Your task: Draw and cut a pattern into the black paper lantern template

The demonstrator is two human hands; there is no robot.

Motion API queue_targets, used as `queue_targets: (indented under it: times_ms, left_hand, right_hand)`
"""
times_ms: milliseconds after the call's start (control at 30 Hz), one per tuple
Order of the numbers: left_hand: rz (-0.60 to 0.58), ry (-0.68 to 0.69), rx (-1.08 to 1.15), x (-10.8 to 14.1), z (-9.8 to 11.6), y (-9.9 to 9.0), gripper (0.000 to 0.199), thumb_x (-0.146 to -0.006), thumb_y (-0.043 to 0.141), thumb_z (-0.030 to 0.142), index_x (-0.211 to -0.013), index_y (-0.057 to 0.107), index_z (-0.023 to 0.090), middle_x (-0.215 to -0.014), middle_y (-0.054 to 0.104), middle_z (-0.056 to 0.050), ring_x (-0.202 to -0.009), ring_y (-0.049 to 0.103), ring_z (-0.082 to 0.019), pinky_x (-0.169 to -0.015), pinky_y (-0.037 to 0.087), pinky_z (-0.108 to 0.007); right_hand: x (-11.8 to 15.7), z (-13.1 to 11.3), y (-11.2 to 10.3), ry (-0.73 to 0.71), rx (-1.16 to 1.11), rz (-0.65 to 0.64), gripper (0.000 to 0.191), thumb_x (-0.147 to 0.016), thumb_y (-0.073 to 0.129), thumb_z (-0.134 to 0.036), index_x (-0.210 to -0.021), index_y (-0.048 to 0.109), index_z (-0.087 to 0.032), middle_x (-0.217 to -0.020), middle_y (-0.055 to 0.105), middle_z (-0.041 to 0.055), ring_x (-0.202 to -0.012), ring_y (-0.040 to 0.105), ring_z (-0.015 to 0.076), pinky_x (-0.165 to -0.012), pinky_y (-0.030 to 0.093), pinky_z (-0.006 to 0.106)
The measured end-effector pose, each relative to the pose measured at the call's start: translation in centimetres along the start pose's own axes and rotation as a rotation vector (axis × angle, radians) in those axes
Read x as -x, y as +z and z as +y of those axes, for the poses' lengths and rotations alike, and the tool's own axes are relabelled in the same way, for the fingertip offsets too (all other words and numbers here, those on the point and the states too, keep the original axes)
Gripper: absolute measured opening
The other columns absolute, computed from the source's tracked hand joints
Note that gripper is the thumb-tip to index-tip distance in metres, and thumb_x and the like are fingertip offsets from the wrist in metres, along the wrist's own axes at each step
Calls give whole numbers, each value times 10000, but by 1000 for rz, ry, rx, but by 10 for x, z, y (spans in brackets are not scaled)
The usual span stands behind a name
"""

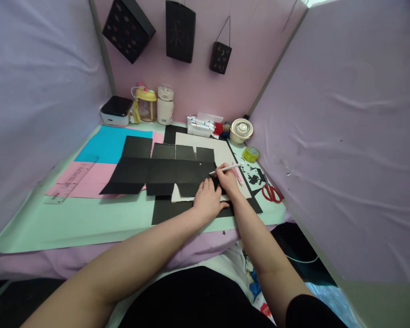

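Observation:
A black card sheet (160, 171) with folds and notched flaps lies across the table. My left hand (207, 200) rests flat on its lower right part, fingers stretched out. In my right hand (227, 179) is a slim white pen-shaped tool (231, 167), its tip at the card's right end; whether it is a pen or a craft knife I cannot tell. A small pale spot shows on the card left of the tip. Under the card's right side lies a whitish board (222, 152), on top of another black sheet (171, 212).
Red-handled scissors (272, 193), black paper scraps (253, 177) and a yellow-green tape roll (250, 154) are at right. A clear ruler (73, 178) lies on pink paper (99, 180) beside blue paper (102, 143). A pen box (200, 126) and bottles (165, 105) stand behind.

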State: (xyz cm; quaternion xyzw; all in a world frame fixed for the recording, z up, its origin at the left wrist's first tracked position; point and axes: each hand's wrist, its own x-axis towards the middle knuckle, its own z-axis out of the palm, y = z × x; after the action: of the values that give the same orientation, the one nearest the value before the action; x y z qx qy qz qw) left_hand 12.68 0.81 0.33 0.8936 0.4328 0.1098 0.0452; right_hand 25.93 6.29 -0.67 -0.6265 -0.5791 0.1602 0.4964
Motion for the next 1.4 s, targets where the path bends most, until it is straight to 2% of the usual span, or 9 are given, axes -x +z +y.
queue_targets:
  times_ms: [133, 333, 700, 900, 1067, 1233, 1400]
  left_hand:
    - [1, -1, 7, 0, 0, 0, 752, -847, 578, 602, -1369, 498, 67, -1443, 425, -285, -1353, 381, -392, -1111, 276, -455]
    - [23, -10, 6, 1, 0, 0, 715, -835, 594, 609, -1341, 527, 110, -1432, 462, -236, -1338, 398, -374, -1096, 292, -455]
    - [6, -9, -3, 0, 1, -2, 744, -842, 579, 614, -1369, 500, 95, -1434, 453, -252, -1346, 395, -375, -1104, 289, -450]
    - [30, -5, 4, 0, 0, -1, 731, -831, 599, 611, -1360, 510, 114, -1417, 475, -235, -1330, 406, -372, -1094, 296, -457]
    - [7, -8, 18, 0, 1, -2, 744, -845, 586, 601, -1367, 497, 79, -1431, 449, -261, -1340, 390, -379, -1109, 278, -453]
    - [-5, -16, -9, 1, 2, -5, 753, -840, 582, 615, -1383, 488, 102, -1443, 451, -234, -1348, 390, -368, -1113, 278, -443]
    - [-20, -16, -10, 1, 2, -5, 760, -851, 570, 609, -1390, 481, 81, -1455, 429, -252, -1361, 373, -376, -1124, 265, -439]
  right_hand:
    - [0, -1, 0, -13, -8, -11, 100, -760, 509, -259, -664, 514, -232, -587, 590, -44, -600, 561, 155, -638, 426, 271]
    - [0, -1, 1, -13, -11, -19, 109, -759, 514, -259, -655, 517, -231, -586, 583, -45, -597, 554, 156, -640, 425, 276]
    - [1, -3, -2, 6, -18, -40, 125, -737, 502, -233, -615, 478, -231, -530, 532, -52, -535, 502, 144, -571, 397, 266]
    - [2, -2, -2, 17, -75, -14, 105, -762, 512, -255, -660, 508, -232, -568, 580, -45, -561, 538, 152, -580, 412, 268]
    - [2, -1, -2, 8, -28, -13, 123, -775, 518, -266, -657, 520, -229, -585, 597, -38, -582, 554, 157, -597, 414, 271]
    - [2, -3, -2, 28, 8, -19, 133, -778, 520, -276, -655, 527, -226, -598, 609, -39, -588, 553, 153, -594, 408, 262]
    - [2, -4, -2, 16, 25, -17, 137, -782, 519, -276, -654, 530, -226, -599, 613, -42, -589, 559, 152, -607, 408, 265]
